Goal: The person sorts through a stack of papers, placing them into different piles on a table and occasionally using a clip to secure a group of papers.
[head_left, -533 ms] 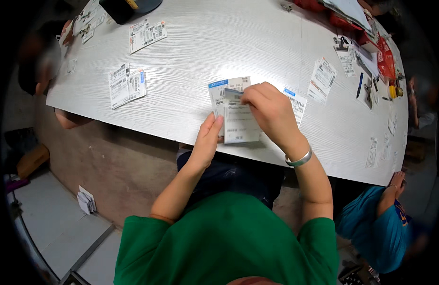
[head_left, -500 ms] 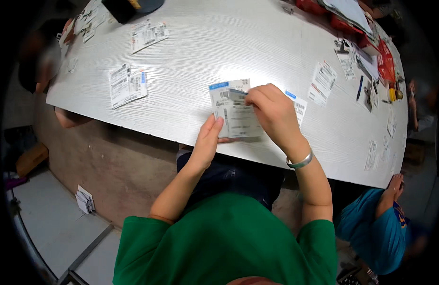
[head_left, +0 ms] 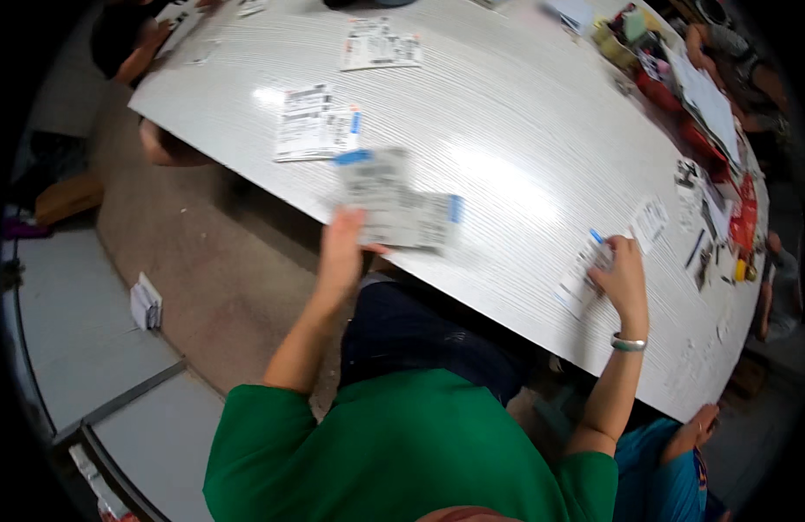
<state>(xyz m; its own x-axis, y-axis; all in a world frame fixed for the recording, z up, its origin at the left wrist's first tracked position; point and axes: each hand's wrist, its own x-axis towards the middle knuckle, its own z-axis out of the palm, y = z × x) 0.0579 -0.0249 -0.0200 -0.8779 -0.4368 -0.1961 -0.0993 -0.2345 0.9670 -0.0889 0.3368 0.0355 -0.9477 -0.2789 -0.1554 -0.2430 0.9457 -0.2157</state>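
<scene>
My left hand grips printed label slips with blue ends, at the table's near edge. One slip sticks up and another juts sideways to the right; they are blurred by motion. Further right, my right hand, with a silver bangle at the wrist, has thumb and fingers closed at the right edge of another label slip on the table. Just beyond the left hand's slips lie overlapping label slips.
The pale wood-grain table carries more slips at the far side and one beyond my right hand. Red bags and papers crowd the right side. Other people sit around; a teal sleeve is at the lower right.
My right hand has left the slips in my left hand and moved right to the slip on the table. One held slip now juts sideways. The whole view has turned.
</scene>
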